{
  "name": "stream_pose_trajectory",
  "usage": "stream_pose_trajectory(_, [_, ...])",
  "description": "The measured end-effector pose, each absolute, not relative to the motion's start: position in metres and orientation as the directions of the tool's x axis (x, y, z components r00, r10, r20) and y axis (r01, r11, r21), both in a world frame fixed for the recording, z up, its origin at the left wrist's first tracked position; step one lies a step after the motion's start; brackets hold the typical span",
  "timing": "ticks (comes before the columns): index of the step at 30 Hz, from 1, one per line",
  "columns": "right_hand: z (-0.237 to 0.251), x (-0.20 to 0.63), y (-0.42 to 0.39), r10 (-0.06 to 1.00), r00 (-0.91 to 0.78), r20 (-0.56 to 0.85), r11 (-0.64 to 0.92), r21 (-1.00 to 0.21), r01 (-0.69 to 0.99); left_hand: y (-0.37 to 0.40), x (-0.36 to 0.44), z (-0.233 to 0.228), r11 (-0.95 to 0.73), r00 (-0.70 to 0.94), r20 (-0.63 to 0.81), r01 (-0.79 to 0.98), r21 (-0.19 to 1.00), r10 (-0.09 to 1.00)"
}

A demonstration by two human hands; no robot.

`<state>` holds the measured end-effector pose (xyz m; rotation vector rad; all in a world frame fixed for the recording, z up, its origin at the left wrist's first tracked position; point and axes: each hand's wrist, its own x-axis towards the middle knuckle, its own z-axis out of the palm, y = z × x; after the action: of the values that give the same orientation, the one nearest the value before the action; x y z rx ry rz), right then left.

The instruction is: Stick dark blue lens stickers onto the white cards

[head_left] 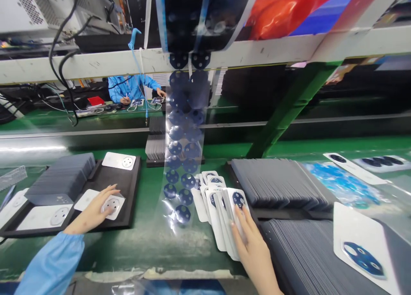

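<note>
Head view: white panel under left hand; fanned cards beneath right hand

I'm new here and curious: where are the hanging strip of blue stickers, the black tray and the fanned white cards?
sticker strip (180, 181), head view, clear film's lower part.
black tray (130, 201), head view, right rim.
fanned white cards (216, 218), head view, a middle card's face.

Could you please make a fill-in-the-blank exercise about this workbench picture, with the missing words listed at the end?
1. The left hand rests on a white card with a round cut-out lying in a flat ____ tray.
2. The right hand presses on a fanned stack of white cards with dark blue round stickers on the ____ table surface.
3. A clear film strip of dark blue round stickers hangs down ____ the two hands.

Missing words: black; green; between
</note>
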<state>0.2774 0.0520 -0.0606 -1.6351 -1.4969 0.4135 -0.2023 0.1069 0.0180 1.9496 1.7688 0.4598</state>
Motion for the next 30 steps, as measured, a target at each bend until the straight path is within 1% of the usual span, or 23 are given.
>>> stream_pose_trajectory(2, [-0.063, 0.274, 0.053, 0.924, 0.233, 0.303, 0.072, -0.735, 0.674, 0.116, -0.222, 0.018, -0.066, 0.147, -0.130, 0.872, 0.486, 0.981])
stream_pose_trajectory(4, [-0.061, 0.267, 0.052, 0.907, 0.242, 0.345, 0.077, -0.700, 0.710, 0.122, -0.231, 0.019, -0.062, 0.155, -0.192, 0.906, 0.419, 0.969])
stream_pose_trajectory(7, [-0.051, 0.253, 0.050, 0.868, 0.240, 0.434, 0.135, -0.672, 0.729, 0.132, -0.233, 0.022, -0.031, 0.103, -0.247, 0.959, 0.281, 0.963])
stream_pose_trajectory(9, [-0.041, 0.239, 0.047, 0.872, 0.206, 0.445, 0.191, -0.695, 0.693, 0.138, -0.232, 0.025, -0.002, 0.060, -0.254, 0.974, 0.225, 0.965])
stream_pose_trajectory(12, [-0.028, 0.215, 0.048, 0.935, 0.076, 0.345, 0.253, -0.803, 0.540, 0.145, -0.229, 0.028, 0.018, 0.038, -0.248, 0.975, 0.223, 0.968])
stream_pose_trajectory(14, [-0.024, 0.198, 0.056, 0.964, -0.015, 0.266, 0.251, -0.889, 0.382, 0.146, -0.227, 0.033, 0.034, 0.029, -0.257, 0.970, 0.239, 0.966])
stream_pose_trajectory(16, [-0.023, 0.185, 0.069, 0.975, -0.066, 0.213, 0.222, -0.948, 0.227, 0.144, -0.227, 0.039, 0.048, 0.021, -0.259, 0.965, 0.259, 0.966])
stream_pose_trajectory(18, [-0.025, 0.176, 0.083, 0.978, -0.106, 0.179, 0.193, -0.972, 0.132, 0.139, -0.227, 0.049, 0.065, 0.004, -0.223, 0.950, 0.305, 0.975])
stream_pose_trajectory(19, [-0.026, 0.173, 0.088, 0.977, -0.126, 0.172, 0.186, -0.976, 0.113, 0.135, -0.225, 0.055, 0.084, -0.023, -0.174, 0.934, 0.348, 0.985])
stream_pose_trajectory(21, [-0.027, 0.170, 0.094, 0.973, -0.148, 0.179, 0.197, -0.974, 0.115, 0.124, -0.218, 0.066, 0.145, -0.151, -0.024, 0.872, 0.468, 0.988])
stream_pose_trajectory(22, [-0.027, 0.170, 0.094, 0.970, -0.143, 0.196, 0.214, -0.969, 0.125, 0.117, -0.210, 0.071, 0.177, -0.234, 0.039, 0.823, 0.540, 0.971])
stream_pose_trajectory(23, [-0.026, 0.171, 0.092, 0.966, -0.133, 0.220, 0.238, -0.962, 0.136, 0.110, -0.200, 0.075, 0.203, -0.310, 0.069, 0.760, 0.617, 0.948])
stream_pose_trajectory(24, [-0.025, 0.172, 0.089, 0.961, -0.124, 0.249, 0.266, -0.952, 0.150, 0.103, -0.187, 0.077, 0.224, -0.360, 0.057, 0.688, 0.690, 0.931])
stream_pose_trajectory(25, [-0.024, 0.173, 0.086, 0.952, -0.116, 0.285, 0.301, -0.939, 0.166, 0.096, -0.172, 0.077, 0.242, -0.368, -0.007, 0.596, 0.765, 0.930])
stream_pose_trajectory(26, [-0.022, 0.174, 0.083, 0.939, -0.108, 0.327, 0.342, -0.922, 0.182, 0.089, -0.154, 0.076, 0.259, -0.338, -0.093, 0.487, 0.834, 0.936])
stream_pose_trajectory(28, [-0.019, 0.178, 0.077, 0.903, -0.108, 0.417, 0.430, -0.877, 0.212, 0.079, -0.118, 0.070, 0.314, -0.204, -0.266, 0.258, 0.914, 0.942])
stream_pose_trajectory(30, [-0.016, 0.180, 0.073, 0.859, -0.119, 0.497, 0.511, -0.826, 0.239, 0.073, -0.084, 0.061, 0.362, -0.073, -0.358, 0.054, 0.931, 0.931])
